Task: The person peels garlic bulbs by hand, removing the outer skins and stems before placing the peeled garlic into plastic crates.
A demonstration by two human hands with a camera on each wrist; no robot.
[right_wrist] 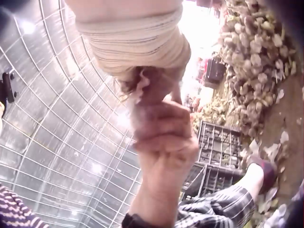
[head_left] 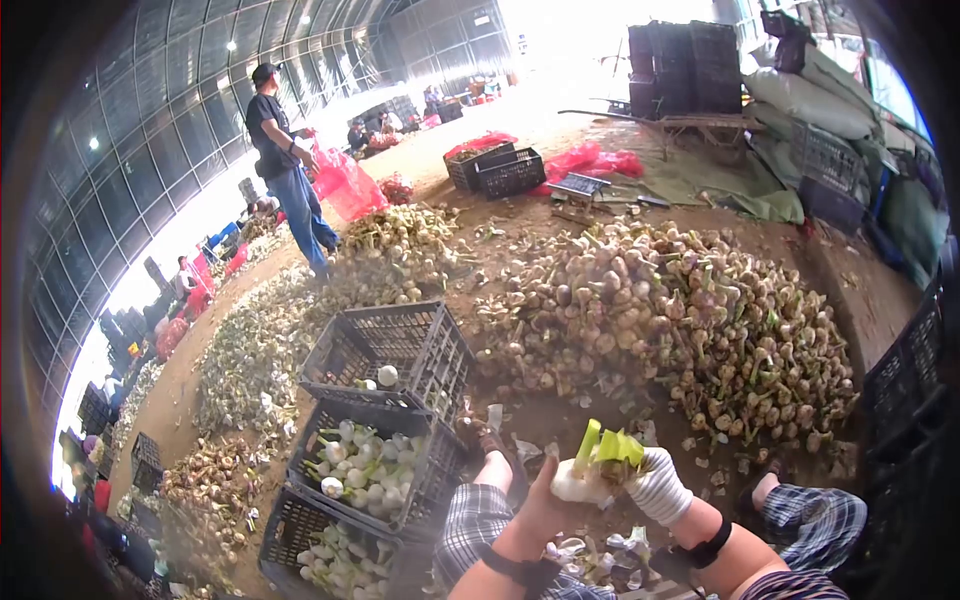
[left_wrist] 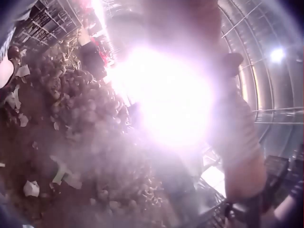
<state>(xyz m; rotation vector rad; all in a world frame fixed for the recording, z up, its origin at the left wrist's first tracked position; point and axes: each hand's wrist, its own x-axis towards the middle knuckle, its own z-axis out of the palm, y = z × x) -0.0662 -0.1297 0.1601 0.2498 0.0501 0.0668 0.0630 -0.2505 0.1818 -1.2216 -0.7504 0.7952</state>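
Note:
In the head view a white garlic bulb (head_left: 578, 484) with a short green stem (head_left: 589, 438) is held in my left hand (head_left: 543, 503), whose fingers curl round its side. My right hand (head_left: 661, 488), wrapped in striped whitish cloth, grips the bulb's yellow-green outer leaves (head_left: 622, 449) at its other side. Dry brownish skin (right_wrist: 139, 85) hangs below the wrapped hand in the right wrist view, where the left hand (right_wrist: 166, 126) is curled beneath it. Strong glare hides most of the hands in the left wrist view.
To my left stand stacked black crates (head_left: 368, 510) with trimmed garlic bulbs (head_left: 365, 468) inside. A large heap of untrimmed garlic (head_left: 640, 310) lies ahead on the dirt floor. Peeled skins (head_left: 622, 555) litter the ground between my legs. A person (head_left: 278, 150) stands further off with a red mesh bag (head_left: 345, 185).

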